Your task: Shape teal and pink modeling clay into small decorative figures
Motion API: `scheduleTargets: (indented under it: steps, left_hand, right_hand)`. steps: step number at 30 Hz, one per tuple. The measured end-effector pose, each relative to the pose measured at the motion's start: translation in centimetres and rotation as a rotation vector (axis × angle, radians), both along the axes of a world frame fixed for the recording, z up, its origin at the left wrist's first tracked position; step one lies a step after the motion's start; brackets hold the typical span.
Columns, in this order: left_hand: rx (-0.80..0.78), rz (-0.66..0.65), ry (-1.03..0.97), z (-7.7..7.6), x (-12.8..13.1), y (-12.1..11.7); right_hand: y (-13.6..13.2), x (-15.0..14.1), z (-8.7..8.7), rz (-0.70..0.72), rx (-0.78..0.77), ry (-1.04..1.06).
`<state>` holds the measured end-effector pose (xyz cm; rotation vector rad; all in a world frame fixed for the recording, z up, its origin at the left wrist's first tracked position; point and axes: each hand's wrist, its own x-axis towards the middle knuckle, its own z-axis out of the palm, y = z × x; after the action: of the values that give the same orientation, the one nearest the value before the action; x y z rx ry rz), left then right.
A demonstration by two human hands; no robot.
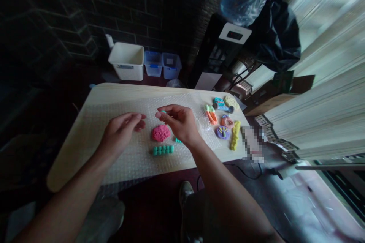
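Note:
My left hand [121, 131] hovers over the left-middle of the table, its fingers loosely bent and apart, with nothing visible in them. Across from it, my right hand [181, 123] pinches a small teal piece of modelling clay [163, 111] between thumb and fingers. Below and between both hands lies a bumpy pink clay lump [161, 133]. Nearer to me is a teal clay block of rounded knobs in two rows [163, 150]. Another teal clay piece [178, 140] is partly hidden by my right hand. Bubble wrap [134, 163] lies under these pieces.
On the table's right stand several coloured clay shapes, among them a yellow bar [235, 135], a purple disc [222, 132] and an orange-and-green piece [211, 114]. Behind the table are a white bin [128, 62], two blue tubs [153, 63] and a water dispenser [212, 53].

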<state>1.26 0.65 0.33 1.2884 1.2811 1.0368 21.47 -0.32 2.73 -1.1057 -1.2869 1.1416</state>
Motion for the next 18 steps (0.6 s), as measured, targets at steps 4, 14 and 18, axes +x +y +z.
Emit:
scheduleTargets:
  steps: [4, 14, 18]
  left_hand:
    - [-0.299, -0.1, -0.515, 1.9, 0.6, -1.8]
    - [-0.218, -0.14, -0.775, 0.9, -1.3, -2.6]
    - [-0.144, -0.016, -0.82, 1.3, -1.9, -1.5]
  right_hand:
    - [-0.4, -1.2, -0.5, -0.001, 0.17, -0.294]
    - [-2.4, -5.6, 1.3, 0.122, 0.335, -0.749]
    - [-2.0, -6.7, 0.6, 0.093, 0.342, -0.541]
